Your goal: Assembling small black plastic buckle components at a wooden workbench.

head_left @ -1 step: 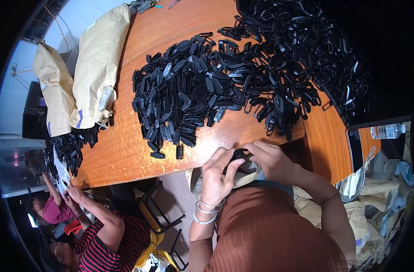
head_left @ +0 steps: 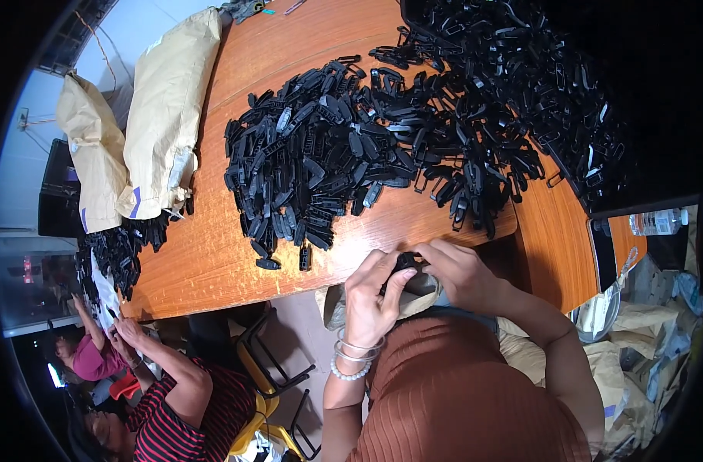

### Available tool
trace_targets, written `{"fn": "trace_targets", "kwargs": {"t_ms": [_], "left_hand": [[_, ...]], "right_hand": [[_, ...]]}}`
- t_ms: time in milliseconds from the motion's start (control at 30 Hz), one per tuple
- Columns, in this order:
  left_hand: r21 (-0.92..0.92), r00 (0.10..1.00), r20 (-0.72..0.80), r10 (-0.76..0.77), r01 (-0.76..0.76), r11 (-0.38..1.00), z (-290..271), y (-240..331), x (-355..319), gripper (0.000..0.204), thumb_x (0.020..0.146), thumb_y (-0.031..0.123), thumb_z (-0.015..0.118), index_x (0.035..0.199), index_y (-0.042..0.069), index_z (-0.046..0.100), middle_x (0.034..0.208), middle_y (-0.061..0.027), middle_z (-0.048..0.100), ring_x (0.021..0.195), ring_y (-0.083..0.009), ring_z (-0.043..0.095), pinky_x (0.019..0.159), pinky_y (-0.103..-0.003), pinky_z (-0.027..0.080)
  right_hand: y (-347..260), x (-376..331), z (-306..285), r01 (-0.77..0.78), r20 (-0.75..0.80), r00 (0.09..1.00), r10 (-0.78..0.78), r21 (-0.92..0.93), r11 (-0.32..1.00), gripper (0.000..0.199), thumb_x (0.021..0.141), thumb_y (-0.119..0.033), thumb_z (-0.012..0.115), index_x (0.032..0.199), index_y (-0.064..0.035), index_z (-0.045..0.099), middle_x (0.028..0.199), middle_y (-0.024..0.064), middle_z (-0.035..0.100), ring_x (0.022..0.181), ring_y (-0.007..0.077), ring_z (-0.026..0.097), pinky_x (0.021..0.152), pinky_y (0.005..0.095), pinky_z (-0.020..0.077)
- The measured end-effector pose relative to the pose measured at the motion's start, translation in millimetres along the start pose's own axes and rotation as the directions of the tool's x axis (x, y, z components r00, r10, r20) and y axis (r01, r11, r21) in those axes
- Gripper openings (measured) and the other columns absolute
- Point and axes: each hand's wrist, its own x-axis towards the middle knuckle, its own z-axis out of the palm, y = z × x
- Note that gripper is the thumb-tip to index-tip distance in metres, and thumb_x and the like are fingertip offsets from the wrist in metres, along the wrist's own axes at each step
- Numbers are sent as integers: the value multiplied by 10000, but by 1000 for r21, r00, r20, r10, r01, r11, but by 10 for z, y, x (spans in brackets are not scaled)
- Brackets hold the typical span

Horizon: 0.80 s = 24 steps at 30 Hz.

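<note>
A small black plastic part (head_left: 404, 262) sits between my two hands, just past the table's near edge. My left hand (head_left: 373, 292) pinches it between thumb and fingers, and bracelets circle that wrist. The bent fingers of my right hand (head_left: 457, 271) close on its other side; they partly hide the part, so its exact kind cannot be made out. Under my hands is the open mouth of a beige bag (head_left: 418, 306). Beyond them on the wooden table (head_left: 205, 266) lies a heap of long black plastic clip-like pieces (head_left: 290, 162), with looser frame-shaped ones to its right.
More black pieces fill a dark container (head_left: 536, 92) at the far right. Two paper sacks (head_left: 170, 108) stand at the far left. Co-workers sit at left, one in a striped shirt (head_left: 190, 420), near a yellow chair (head_left: 265, 404). Crumpled sacks (head_left: 590, 362) and a plastic bottle (head_left: 659, 222) are at right.
</note>
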Motion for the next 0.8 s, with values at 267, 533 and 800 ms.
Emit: {"fn": "trace_targets", "kwargs": {"t_ms": [267, 533, 800], "left_hand": [[-192, 983, -148, -112, 83, 978, 151, -167, -169, 217, 812, 55, 625, 998, -56, 613, 756, -94, 595, 626, -163, 563, 558, -242, 457], [-785, 920, 177, -350, 346, 514, 65, -453, -394, 196, 856, 76, 574, 970, -74, 628, 595, -41, 549, 396, -48, 407, 368, -183, 290], [135, 991, -129, -37, 54, 989, -35, -680, -492, 216, 720, 68, 695, 919, -5, 650, 907, -120, 621, 854, -223, 575, 776, -318, 450]], "right_hand": [[-72, -7, 210, -39, -231, 970, 77, 167, 985, 362, 775, 25, 568, 1136, 11, 568, 1002, 137, 525, 833, 235, 590, 711, 305, 484], [22, -98, 381, -164, -74, 965, 251, 577, 800, 251, 709, 141, 572, 939, 53, 620, 845, 108, 572, 747, 135, 578, 623, 238, 458], [390, -372, 224, -376, -224, 850, 476, 375, 847, 99, 804, 14, 540, 858, 54, 612, 757, 83, 555, 640, 135, 540, 571, 259, 430]]}}
